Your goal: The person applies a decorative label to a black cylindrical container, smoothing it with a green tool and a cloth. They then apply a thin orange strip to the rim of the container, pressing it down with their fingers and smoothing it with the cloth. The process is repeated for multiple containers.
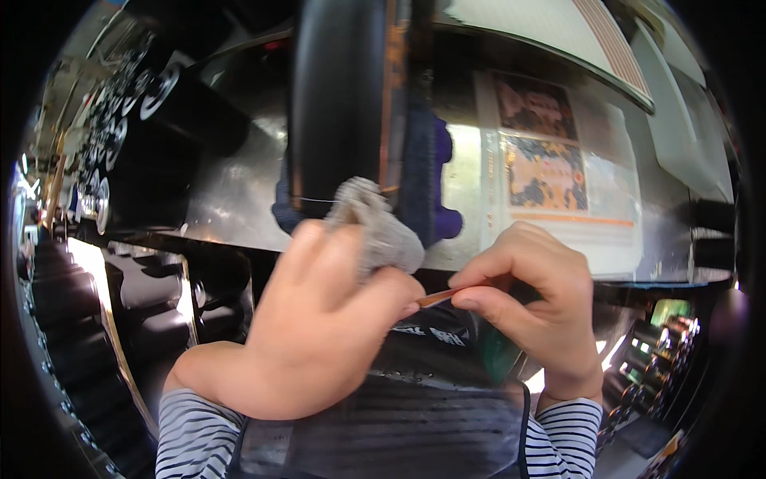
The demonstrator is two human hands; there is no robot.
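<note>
My left hand (319, 319) is closed around a crumpled grey cloth (375, 231). Its thumb and finger also pinch one end of a thin orange-brown strip (437, 298). At the strip's other end, my right hand (535, 295) pinches with thumb and forefinger, so the strip spans the short gap between the hands. The cloth is close to the near end of a large glossy black cylinder (339, 104) with a copper-coloured band along its right side; whether they touch I cannot tell. Dark blue padding (419, 176) and a purple knobbed piece (448, 180) flank the cylinder.
A metal table (231, 191) extends beneath the cylinder. Colour-printed sheets (558, 160) lie on its right side, below a striped panel (558, 32). Black cylinders (199, 112) stand stacked at the left, and several more rollers (136, 287) fill racks at lower left.
</note>
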